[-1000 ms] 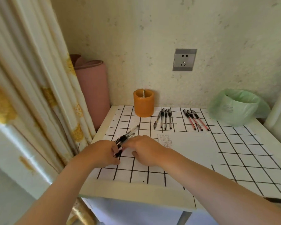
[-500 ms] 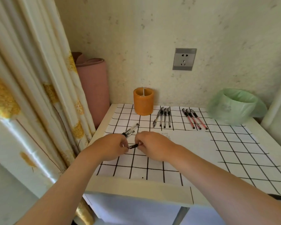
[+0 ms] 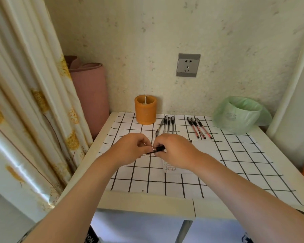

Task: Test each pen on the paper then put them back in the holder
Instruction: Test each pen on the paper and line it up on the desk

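Cream wall (image 3: 147, 41) with small spots stands behind a little table (image 3: 147, 201), which is covered by a white cloth (image 3: 244, 163) with black squares. On the wall there is a grey socket (image 3: 188, 65). At the far left of the table the orange holder (image 3: 145, 110) stands upright. Just right of it four dark pens (image 3: 167, 124) lie side by side, and a little more to the right three red pens (image 3: 199, 128) lie together. At the far right stands a bin with a green bag (image 3: 239, 116). Left of the table are a pink roll (image 3: 89, 95) and a curtain (image 3: 25, 102).

Near the middle of the table the two hands meet. The left hand (image 3: 130, 148) and the right hand (image 3: 175, 152) hold one black pen (image 3: 156, 149) between them. The fingers of each hand are curled and pinch it, the left at its left end, the right at its right end. The pen is almost level, above the cloth. Under the right hand lies the paper (image 3: 170, 168) with small scribbles, partly hidden by the hand.
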Motion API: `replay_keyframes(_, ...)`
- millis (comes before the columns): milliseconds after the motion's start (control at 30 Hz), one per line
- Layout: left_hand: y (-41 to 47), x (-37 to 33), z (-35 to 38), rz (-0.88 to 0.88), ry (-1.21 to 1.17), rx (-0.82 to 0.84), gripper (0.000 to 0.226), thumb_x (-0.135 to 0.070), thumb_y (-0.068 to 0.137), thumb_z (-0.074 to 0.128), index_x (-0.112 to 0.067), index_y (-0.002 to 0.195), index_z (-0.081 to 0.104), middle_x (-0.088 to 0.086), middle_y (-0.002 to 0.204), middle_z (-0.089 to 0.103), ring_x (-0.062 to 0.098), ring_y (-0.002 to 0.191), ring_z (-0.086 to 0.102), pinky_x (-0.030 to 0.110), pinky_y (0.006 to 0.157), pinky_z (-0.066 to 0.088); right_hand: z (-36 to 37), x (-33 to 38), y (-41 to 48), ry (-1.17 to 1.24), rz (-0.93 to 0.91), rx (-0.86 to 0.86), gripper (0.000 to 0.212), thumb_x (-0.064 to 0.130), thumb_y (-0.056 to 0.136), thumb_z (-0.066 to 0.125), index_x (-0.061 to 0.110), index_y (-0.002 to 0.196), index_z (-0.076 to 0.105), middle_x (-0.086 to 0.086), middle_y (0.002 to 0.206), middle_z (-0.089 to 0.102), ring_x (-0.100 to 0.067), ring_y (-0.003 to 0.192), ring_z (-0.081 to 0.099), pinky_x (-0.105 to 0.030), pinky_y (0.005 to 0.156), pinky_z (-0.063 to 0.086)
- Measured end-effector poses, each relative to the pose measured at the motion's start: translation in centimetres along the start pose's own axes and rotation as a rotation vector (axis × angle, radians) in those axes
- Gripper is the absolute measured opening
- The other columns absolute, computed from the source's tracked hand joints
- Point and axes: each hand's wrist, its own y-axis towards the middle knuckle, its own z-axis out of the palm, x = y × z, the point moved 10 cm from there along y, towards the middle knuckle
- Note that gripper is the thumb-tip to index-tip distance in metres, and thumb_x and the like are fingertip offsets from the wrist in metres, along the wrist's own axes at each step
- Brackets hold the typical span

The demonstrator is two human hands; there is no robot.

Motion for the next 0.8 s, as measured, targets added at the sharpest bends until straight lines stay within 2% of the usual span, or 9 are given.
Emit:
replay_keyframes(133,0.3,-1.1,0.5,0.041,0.012,-0.013,0.006,-0.031,0.085,0.076,-0.030,0.086,0.070,-0.010,0.081,0.069,0.002,0.073,0.060,0.018,0.066,0.044,0.7,-0.6,-0.7,-0.013,0.031,0.086,0.023,0.043,0.094,0.061,0.021,0.099,0.064,0.004,0.089,0.062,-0.016,0.081,0.058,-0.037,0.071,0.050)
replay_keyframes(233,0.5,-2.3,0.7,0.083,-0.029,-0.043,0.007,-0.028,0.084,0.078,-0.029,0.085,0.070,-0.014,0.078,0.067,-0.007,0.068,0.057,0.007,0.060,0.040,0.9,-1.3,-1.2,0.015,0.043,0.118,0.027,0.035,0.101,0.052,0.013,0.090,0.064,-0.001,0.080,0.061,-0.019,0.077,0.057,-0.042,0.073,0.048)
replay_keyframes(300,0.7,-2.6,1.3,0.080,-0.065,-0.031,0.007,-0.029,0.084,0.078,-0.028,0.086,0.071,-0.014,0.075,0.067,-0.007,0.067,0.058,0.008,0.061,0.041,0.6,-2.4,-1.7,0.020,0.068,0.099,0.028,0.032,0.102,0.051,0.012,0.092,0.067,-0.003,0.082,0.063,-0.020,0.079,0.058,-0.043,0.075,0.049)
replay_keyframes(433,1.1,-3.1,3.1,0.099,-0.060,0.033,0.008,-0.026,0.084,0.078,-0.029,0.089,0.072,-0.011,0.082,0.073,0.002,0.078,0.067,0.023,0.077,0.055,0.0,-4.1,-3.2,-0.055,0.120,0.088,0.025,0.035,0.103,0.046,0.020,0.100,0.067,0.002,0.088,0.066,-0.019,0.082,0.060,-0.041,0.074,0.050)
replay_keyframes(567,1.5,-4.0,4.1,0.127,-0.053,0.017,0.004,-0.023,0.087,0.075,-0.024,0.091,0.072,-0.009,0.082,0.070,-0.004,0.072,0.062,0.010,0.066,0.048,-0.7,-4.7,-4.3,-0.173,0.108,0.037,0.025,0.043,0.102,0.042,0.030,0.102,0.064,0.008,0.075,0.063,-0.016,0.072,0.058,-0.033,0.063,0.047)
replay_keyframes(667,2.0,-4.0,4.3,0.133,-0.067,0.014,0.005,-0.024,0.088,0.074,-0.025,0.091,0.072,-0.010,0.082,0.069,-0.004,0.073,0.061,0.010,0.065,0.046,-1.6,-5.4,-4.5,-0.150,0.125,-0.025,0.025,0.049,0.101,0.043,0.036,0.102,0.065,0.011,0.061,0.054,-0.011,0.061,0.054,-0.027,0.055,0.040)
replay_keyframes(733,2.2,-3.9,4.4,0.124,-0.070,0.032,0.005,-0.025,0.088,0.074,-0.027,0.091,0.071,-0.011,0.083,0.070,-0.001,0.075,0.062,0.013,0.067,0.047,-1.4,-5.9,-4.4,-0.092,0.150,0.006,0.025,0.051,0.100,0.045,0.037,0.104,0.065,0.011,0.065,0.057,-0.009,0.065,0.056,-0.029,0.058,0.042)
replay_keyframes(800,2.5,-3.6,4.6,0.110,-0.023,0.047,0.005,-0.027,0.088,0.073,-0.030,0.091,0.070,-0.012,0.086,0.069,0.000,0.075,0.062,0.014,0.068,0.047,-0.7,-6.6,-4.6,-0.045,0.203,0.070,0.029,0.053,0.098,0.046,0.038,0.120,0.059,0.012,0.076,0.062,-0.012,0.076,0.061,-0.033,0.069,0.049)
